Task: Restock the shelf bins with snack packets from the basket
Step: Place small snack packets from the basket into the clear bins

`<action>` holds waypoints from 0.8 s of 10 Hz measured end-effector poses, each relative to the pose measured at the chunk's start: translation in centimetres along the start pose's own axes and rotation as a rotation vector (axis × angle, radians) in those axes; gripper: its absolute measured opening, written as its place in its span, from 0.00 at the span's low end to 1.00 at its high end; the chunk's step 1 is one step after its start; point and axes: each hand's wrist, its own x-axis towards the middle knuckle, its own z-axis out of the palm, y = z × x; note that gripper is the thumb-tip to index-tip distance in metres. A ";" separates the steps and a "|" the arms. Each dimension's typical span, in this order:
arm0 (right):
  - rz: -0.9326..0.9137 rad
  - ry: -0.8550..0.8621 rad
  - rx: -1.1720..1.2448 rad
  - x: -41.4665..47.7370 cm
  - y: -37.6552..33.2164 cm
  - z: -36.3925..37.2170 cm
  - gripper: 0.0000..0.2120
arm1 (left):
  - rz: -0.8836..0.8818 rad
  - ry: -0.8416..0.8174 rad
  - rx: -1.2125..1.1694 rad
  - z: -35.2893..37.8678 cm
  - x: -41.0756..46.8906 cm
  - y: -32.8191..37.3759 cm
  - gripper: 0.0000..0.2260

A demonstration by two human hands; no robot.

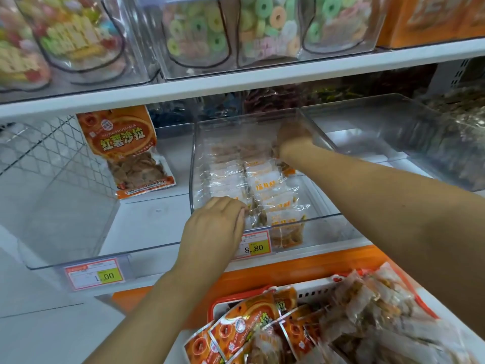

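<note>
Worry here is the snack packets (265, 179) in the clear bin (193, 164) sliding over the front lip, since my left hand (215, 224) pinches the front row with curled fingers while my right hand (294, 137) sits buried at the back, and I can't tell its grip.

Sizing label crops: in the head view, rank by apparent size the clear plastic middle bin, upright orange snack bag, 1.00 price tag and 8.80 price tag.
1. clear plastic middle bin
2. upright orange snack bag
3. 1.00 price tag and 8.80 price tag: alike; the left hand hides part of the latter, so unranked.
</note>
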 end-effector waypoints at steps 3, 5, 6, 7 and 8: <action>-0.051 -0.083 0.012 -3.6 0.6 -0.3 0.12 | 0.001 -0.003 0.056 0.0 0.0 0.3 0.15; 0.039 -0.233 0.220 -3.5 0.5 0.8 0.17 | -0.001 -0.009 0.031 -0.1 -0.1 0.2 0.16; 0.082 -0.250 0.372 -3.5 -0.1 1.1 0.19 | -0.004 -0.008 0.008 0.0 -0.1 0.1 0.16; 0.199 -0.090 0.704 -3.0 0.4 1.9 0.26 | 0.009 -0.001 0.011 -0.1 -0.3 -0.1 0.16; 0.161 -0.109 0.679 -3.1 0.5 1.3 0.30 | 0.015 -0.006 0.018 0.0 0.0 -0.3 0.16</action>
